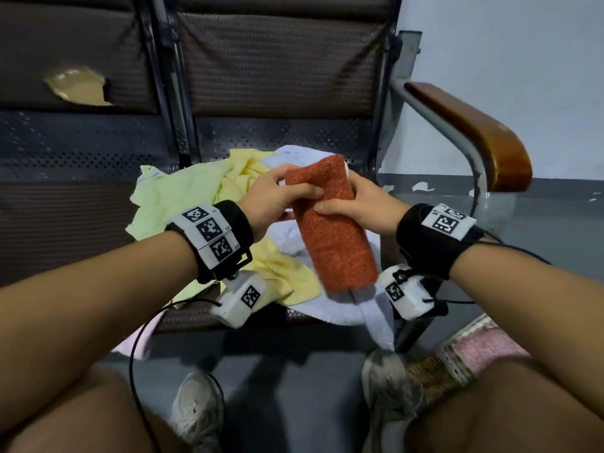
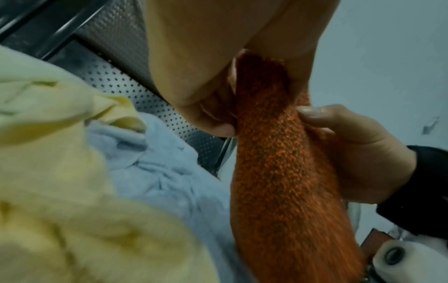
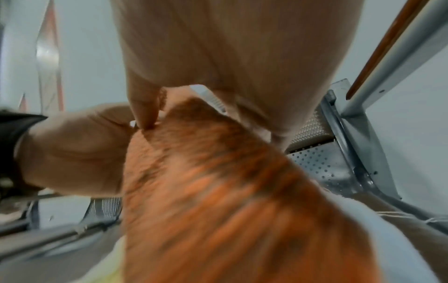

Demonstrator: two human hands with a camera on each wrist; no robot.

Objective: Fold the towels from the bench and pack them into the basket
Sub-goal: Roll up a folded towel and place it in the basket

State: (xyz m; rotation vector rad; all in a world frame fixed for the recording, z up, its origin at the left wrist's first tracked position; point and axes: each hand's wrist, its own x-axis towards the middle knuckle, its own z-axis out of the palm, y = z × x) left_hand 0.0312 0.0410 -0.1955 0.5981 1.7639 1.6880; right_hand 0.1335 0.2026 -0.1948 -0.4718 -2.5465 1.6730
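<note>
Orange terry sits pinched between your fingers: your left hand (image 1: 274, 197) curls round the upper left edge of the orange towel (image 1: 330, 230) with the thumb laid across its face, and your right hand (image 1: 361, 206) clamps the upper right edge, thumb on top and fingers hidden behind. The left wrist view shows the same double pinch near the towel's top, your right thumb pressing into the pile. The towel is already narrowed to a long strip and held at the centre of the frame, clear of the bench (image 1: 98, 207). Its long axis runs from the top end just above your fingers down toward the lower centre, so most of the length hangs below both hands, and its free lower end looks blurred. Both hands sit level on either side of the strip, neither clearly nearer, so the next fold likely turns on bringing that low end up to the gripped end. Beneath, a yellow towel (image 1: 170, 194) and a pale blue towel (image 1: 340, 308) lie crumpled on the seat, unfolded. At the lower right corner, beside your right shoe, the basket (image 1: 434, 377) shows a lace rim with something pink inside.
</note>
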